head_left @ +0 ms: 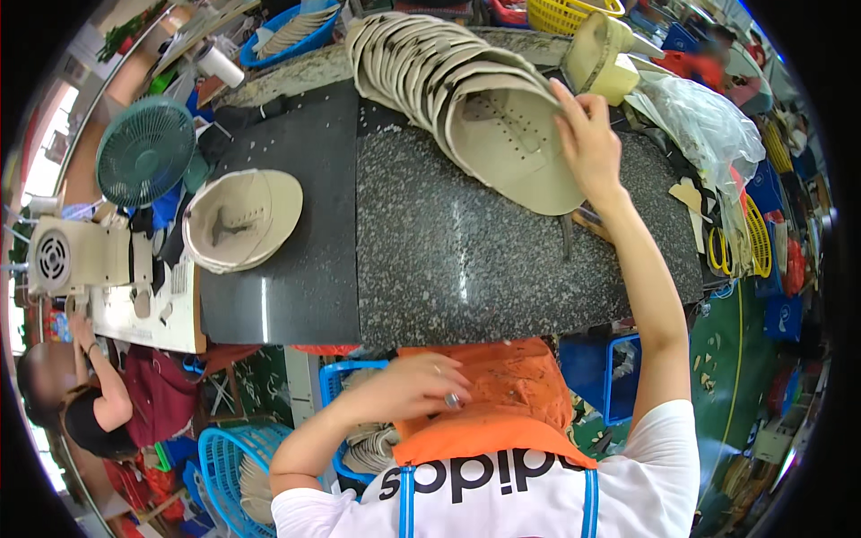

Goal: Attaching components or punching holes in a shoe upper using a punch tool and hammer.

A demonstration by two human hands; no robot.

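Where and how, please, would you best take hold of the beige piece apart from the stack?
I'd probably pinch the piece by its rounded right edge, coming from the right: it lies hollow side up, leaving that edge exposed, while the fan stands to its left.

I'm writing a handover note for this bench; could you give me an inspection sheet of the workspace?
Surface: speckled dark stone-like slab beside a plain black panel; both reflect light.
Workpieces: nested row of beige cap-shaped pieces toward the slab's far side; separate beige cap-shaped piece on the panel.
Clutter: crumpled clear plastic bag at right.
Hands: right hand grips the nearest nested piece's rim; left hand at the orange apron, nothing visibly held.
Cables: none clearly made out.
Surroundings: round green fan, blue lattice basket, co-worker at left.
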